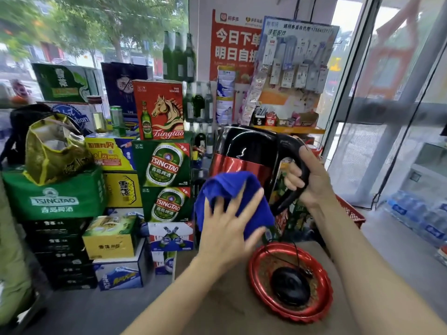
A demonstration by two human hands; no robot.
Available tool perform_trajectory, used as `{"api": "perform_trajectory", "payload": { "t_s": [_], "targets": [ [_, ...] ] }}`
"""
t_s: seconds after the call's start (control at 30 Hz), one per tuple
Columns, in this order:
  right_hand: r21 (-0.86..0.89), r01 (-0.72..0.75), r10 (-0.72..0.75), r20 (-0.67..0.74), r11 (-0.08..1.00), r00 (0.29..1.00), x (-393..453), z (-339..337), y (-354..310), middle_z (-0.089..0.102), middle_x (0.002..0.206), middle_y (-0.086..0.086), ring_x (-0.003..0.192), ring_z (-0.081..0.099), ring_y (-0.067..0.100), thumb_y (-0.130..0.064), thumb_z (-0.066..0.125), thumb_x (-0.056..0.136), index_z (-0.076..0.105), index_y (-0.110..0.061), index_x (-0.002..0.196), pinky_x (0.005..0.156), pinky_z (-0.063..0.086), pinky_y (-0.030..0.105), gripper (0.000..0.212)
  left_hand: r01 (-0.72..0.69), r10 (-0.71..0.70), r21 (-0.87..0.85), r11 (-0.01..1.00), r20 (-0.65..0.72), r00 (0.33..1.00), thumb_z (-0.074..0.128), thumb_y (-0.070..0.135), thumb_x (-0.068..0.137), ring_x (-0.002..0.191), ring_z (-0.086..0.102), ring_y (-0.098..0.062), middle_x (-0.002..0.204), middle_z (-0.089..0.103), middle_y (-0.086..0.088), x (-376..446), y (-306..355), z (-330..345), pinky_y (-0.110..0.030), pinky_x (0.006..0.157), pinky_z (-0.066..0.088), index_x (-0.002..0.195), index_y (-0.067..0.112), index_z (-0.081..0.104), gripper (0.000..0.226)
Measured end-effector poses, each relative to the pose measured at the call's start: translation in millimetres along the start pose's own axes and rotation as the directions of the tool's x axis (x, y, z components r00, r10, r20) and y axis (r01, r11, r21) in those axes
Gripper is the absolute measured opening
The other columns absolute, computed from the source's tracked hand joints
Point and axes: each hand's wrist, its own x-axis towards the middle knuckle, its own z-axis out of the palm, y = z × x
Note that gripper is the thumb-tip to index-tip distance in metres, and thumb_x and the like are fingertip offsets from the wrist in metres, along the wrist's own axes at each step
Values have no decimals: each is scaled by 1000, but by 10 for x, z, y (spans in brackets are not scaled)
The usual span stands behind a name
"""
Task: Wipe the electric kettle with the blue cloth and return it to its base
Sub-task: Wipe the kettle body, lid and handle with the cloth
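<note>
A red electric kettle [244,155] with a black top and black handle is held up in the air, above the table. My right hand [312,180] is wrapped around its handle. My left hand [227,228] presses a blue cloth [227,189] flat against the kettle's lower left side, fingers spread over the cloth. The kettle's bottom part is hidden behind the cloth. Below, the round black base [290,285] lies inside a red tray [324,293] on the brown table, its black cord [296,250] looping over the tray.
The brown table [217,310] lies under my forearms. Stacked beer cartons [164,165] and bottles fill the left and middle behind it. A red basket [353,211] sits behind the kettle. Glass doors [387,93] stand at the right, with packs of water bottles [416,218] on the floor.
</note>
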Motion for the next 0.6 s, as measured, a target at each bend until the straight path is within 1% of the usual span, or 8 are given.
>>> {"api": "perform_trajectory", "payload": {
  "t_s": [0.07,0.13,0.23,0.27,0.33,0.43,0.5,0.6],
  "targets": [
    [44,-33,32,25,998,999,-9,-33,9,46,46,-5,27,39,4,-37,66,85,50,-5,123,31,32,15,52,100,-121,-258,961,-67,990,47,67,90,150,25,-41,172,15,-6,431,-106,-254,-57,117,28,160,38,27,78],
    [69,-53,51,30,996,998,-27,-29,-11,44,45,-6,26,37,3,-38,58,87,55,-8,123,30,29,14,47,201,-260,-610,766,-8,966,50,68,87,157,19,-27,172,16,-1,933,-376,-437,-48,123,21,160,39,27,82],
    [114,-29,25,34,993,999,-36,27,-52,44,45,-6,27,36,2,-38,52,89,61,-10,119,29,29,15,42,320,-260,-936,149,275,926,64,71,83,154,30,-21,163,40,-1,1427,-778,-532,-48,127,21,155,29,44,86],
    [116,-13,11,24,993,1000,-23,30,-71,45,46,-6,27,37,3,-37,50,92,60,-9,118,29,30,16,40,342,-201,-938,-56,346,916,67,66,85,150,38,-26,159,47,-7,1383,-856,-487,-49,126,26,153,22,47,83],
    [95,13,-12,-9,995,1000,18,39,-129,47,47,-5,27,39,3,-36,53,94,53,-7,119,30,32,17,37,442,-176,-844,-303,506,845,68,54,88,134,56,-32,149,55,-19,1179,-855,-415,-44,117,43,150,10,50,78],
    [77,45,-37,-108,996,993,59,52,-196,48,47,-5,28,39,5,-34,59,90,44,-12,132,31,33,17,50,515,-161,-739,-434,626,763,75,56,80,107,72,-29,124,73,-18,766,-816,-251,-37,94,60,124,10,74,63],
    [40,68,-61,-163,997,985,73,86,-181,48,48,-4,29,38,6,-32,58,91,45,-11,136,32,33,17,51,528,-245,-693,-490,691,680,55,52,96,84,78,-16,95,81,-4,543,-795,-129,-29,73,62,96,19,84,44],
    [-89,108,-127,-260,990,957,81,185,-66,46,54,2,31,36,8,-30,66,87,49,-3,138,33,32,17,60,542,-446,-666,-512,746,495,45,56,101,55,72,-1,62,75,14,320,-687,8,-32,68,53,96,29,66,35]
  ]
}}
